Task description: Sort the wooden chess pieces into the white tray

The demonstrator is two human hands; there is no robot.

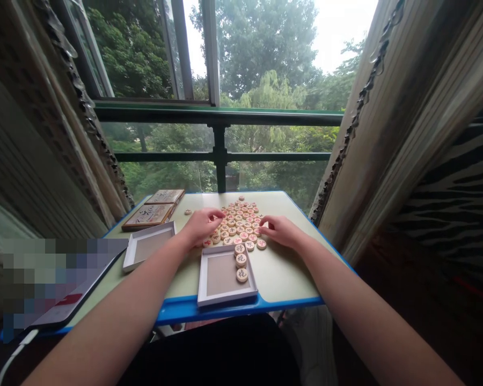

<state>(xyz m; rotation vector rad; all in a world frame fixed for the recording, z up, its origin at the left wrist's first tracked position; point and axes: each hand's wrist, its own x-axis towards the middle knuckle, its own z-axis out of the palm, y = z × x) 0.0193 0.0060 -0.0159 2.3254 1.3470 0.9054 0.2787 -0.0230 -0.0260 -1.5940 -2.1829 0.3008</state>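
Observation:
A spread of round wooden Chinese chess pieces (238,224) with red and black characters covers the middle of the table. My left hand (203,224) is at the left edge of the spread, its bent fingers a little apart and nothing visible in them. On the opposite side, my right hand (280,230) has its curved fingertips by the outermost pieces, thumb and fingers apart. In front of the spread is a shallow white box tray (201,281). Three chess pieces (241,261) form a column along its right side, black characters up on the nearer two.
Another shallow white tray (131,252) lies left of my left forearm. Behind it are two illustrated box lids (151,214). A tablet-like device (92,284), partly blurred, with a white cable (18,351) sits at the left. The table has a blue edge (209,312); curtains (370,123) flank the window.

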